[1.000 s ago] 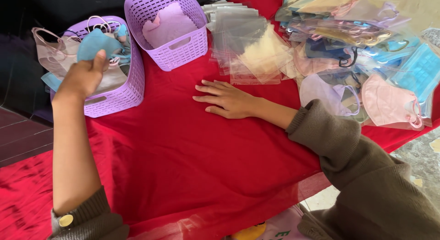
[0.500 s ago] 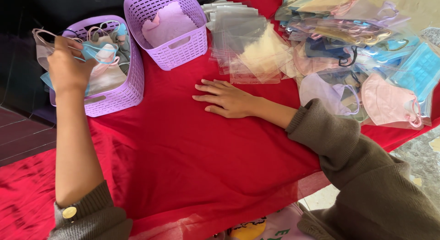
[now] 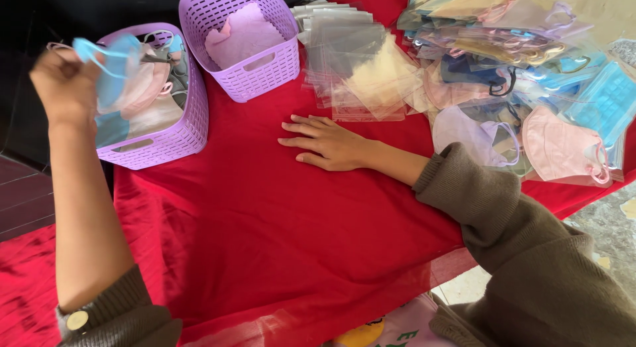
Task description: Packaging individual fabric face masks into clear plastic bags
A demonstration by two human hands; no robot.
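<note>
One soft, light blue mask (image 3: 109,65) hangs pinched in my left hand (image 3: 63,82), best held by its edge; right hand (image 3: 328,143) lies flat, fingers apart.

Soft, even daylight, faint shadows, sharp focus, dark upper-left corner

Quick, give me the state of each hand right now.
Left hand: closed, holding a light blue face mask above the lilac basket.
Right hand: open, flat on the red cloth, holding nothing.
</note>
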